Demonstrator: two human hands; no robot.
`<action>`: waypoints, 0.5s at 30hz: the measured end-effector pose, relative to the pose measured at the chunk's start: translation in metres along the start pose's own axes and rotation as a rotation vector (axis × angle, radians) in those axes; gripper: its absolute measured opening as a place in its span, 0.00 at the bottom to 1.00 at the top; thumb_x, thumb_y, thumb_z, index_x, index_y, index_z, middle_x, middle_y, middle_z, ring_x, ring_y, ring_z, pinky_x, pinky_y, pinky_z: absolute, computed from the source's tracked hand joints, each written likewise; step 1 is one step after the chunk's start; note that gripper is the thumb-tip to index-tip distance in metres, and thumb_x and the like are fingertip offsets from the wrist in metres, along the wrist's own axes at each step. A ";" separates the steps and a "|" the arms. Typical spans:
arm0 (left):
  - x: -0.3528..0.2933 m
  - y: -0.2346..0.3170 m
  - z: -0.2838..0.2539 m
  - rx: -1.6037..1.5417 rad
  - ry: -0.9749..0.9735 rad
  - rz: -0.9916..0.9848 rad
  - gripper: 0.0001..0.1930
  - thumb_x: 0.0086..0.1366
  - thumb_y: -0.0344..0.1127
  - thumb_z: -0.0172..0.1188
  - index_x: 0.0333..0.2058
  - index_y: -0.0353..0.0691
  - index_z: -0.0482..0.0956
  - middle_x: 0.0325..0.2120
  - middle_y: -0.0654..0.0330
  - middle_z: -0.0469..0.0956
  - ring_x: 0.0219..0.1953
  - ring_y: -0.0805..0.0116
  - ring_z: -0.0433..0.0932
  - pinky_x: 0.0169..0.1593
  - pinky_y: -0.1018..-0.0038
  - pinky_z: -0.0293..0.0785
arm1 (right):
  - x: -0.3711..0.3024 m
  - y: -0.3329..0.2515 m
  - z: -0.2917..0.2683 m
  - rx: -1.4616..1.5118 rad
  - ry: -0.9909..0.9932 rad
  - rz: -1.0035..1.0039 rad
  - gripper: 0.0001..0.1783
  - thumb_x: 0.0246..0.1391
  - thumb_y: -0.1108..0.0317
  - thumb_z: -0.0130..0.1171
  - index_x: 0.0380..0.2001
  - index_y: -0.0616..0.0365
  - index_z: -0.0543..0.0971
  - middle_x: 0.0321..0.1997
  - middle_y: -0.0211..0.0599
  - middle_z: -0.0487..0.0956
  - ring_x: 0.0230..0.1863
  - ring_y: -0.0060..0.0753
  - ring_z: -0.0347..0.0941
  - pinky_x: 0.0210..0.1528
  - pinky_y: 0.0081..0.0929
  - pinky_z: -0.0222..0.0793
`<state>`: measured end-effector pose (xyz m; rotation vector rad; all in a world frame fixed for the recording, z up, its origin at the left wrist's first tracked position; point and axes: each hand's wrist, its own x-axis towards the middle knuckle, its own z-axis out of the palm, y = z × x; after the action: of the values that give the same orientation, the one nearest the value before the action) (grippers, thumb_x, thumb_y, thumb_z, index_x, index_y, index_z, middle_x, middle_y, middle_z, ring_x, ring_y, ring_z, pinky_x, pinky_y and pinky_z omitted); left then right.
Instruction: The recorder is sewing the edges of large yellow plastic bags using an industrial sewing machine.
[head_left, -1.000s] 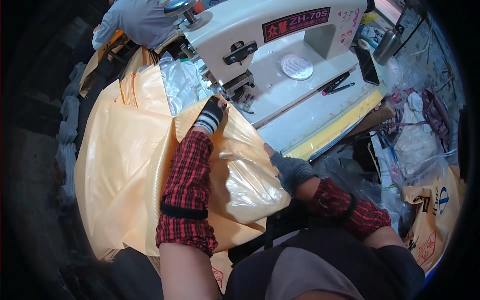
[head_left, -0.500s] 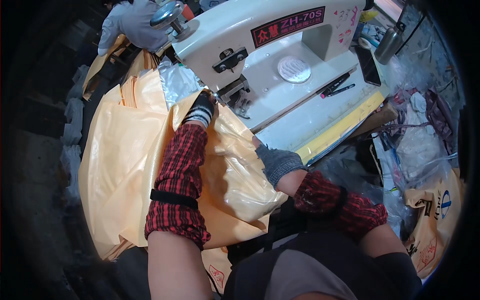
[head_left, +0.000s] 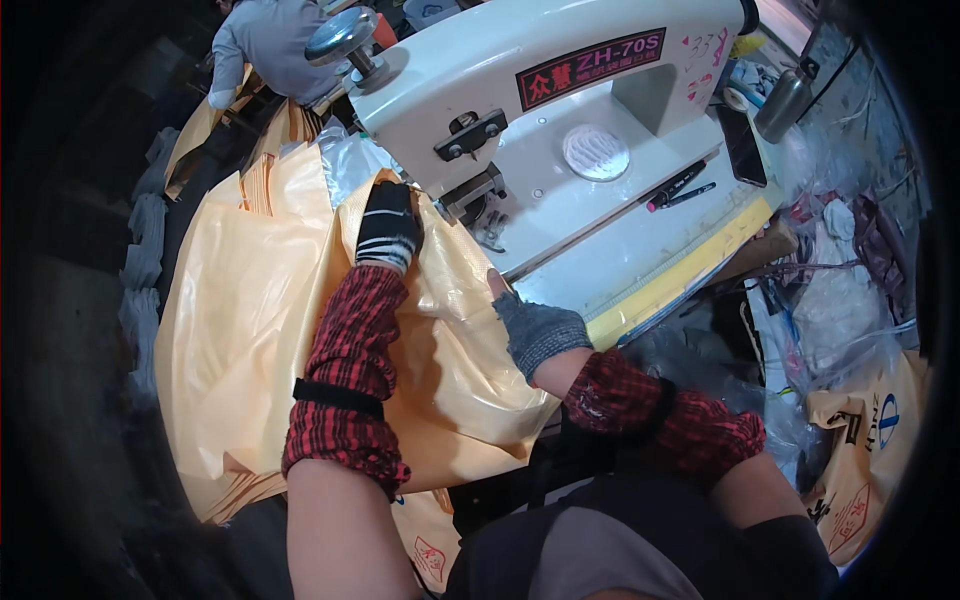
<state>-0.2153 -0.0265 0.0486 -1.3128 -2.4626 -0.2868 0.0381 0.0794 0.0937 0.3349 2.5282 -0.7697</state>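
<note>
Tan sack (head_left: pixel 455 345) lies beside the white machine (head_left: pixel 430 85), its upper edge in the grip of the left hand (head_left: pixel 388 222). Whether the right hand (head_left: pixel 540 332), at its side edge, grips it, I cannot tell.

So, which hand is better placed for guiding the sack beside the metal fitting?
Probably the left hand: it lies on the yellowish sack, close to the metal fitting of the white machine. The right hand is at the sack's right edge, farther away.
</note>
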 end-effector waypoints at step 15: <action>0.009 -0.006 -0.061 0.459 -0.564 -0.200 0.15 0.60 0.39 0.45 0.42 0.44 0.75 0.46 0.52 0.73 0.48 0.54 0.72 0.52 0.58 0.64 | 0.024 -0.007 -0.006 0.034 0.093 -0.026 0.45 0.45 0.75 0.48 0.65 0.49 0.39 0.32 0.51 0.77 0.30 0.46 0.77 0.37 0.39 0.71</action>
<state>-0.2131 -0.0434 0.1081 -1.0441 -2.8650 0.6586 0.0124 0.0792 0.0890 0.3571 2.6139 -0.8254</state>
